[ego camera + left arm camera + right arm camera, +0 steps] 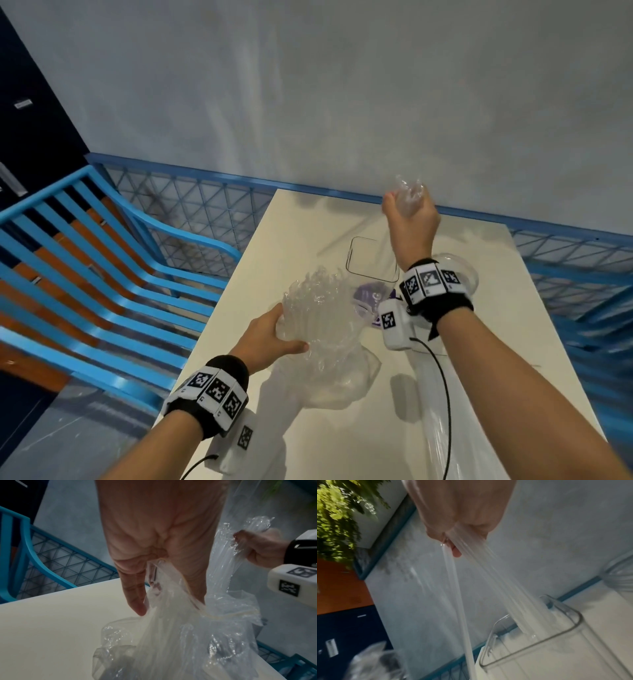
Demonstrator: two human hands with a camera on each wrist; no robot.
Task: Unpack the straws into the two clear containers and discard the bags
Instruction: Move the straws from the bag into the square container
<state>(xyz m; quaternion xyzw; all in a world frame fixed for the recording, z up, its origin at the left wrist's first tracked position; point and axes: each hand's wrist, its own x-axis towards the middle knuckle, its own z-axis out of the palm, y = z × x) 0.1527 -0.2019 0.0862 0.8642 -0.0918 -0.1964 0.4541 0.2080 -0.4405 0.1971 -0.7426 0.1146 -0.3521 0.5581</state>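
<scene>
At the far left, a blue slatted chair (pixel 113 260) is standing beside the white table (pixel 239 342). The person's left hand (pixel 270 337) is gripping a crumpled clear bag (pixel 325 329) just above the table's near-left part, thumb and fingers curled round its gathered plastic; the left wrist view is showing the bag's (pixel 171 635) loose end hanging down toward the tabletop (pixel 51 622). Further right, a square clear container (pixel 371 260) is standing upright on the table, with a purple label (pixel 371 296) lying just in front of it. Above it, the raised right hand (pixel 409 219) is clutching a bundle of clear straws (pixel 496 588), fingers closed round their upper ends; in the right wrist view the straws are slanting down into the container's (pixel 556 635) open mouth, blurred. A round clear container (pixel 459 270) is sitting just beyond the right wrist, partly hidden.
</scene>
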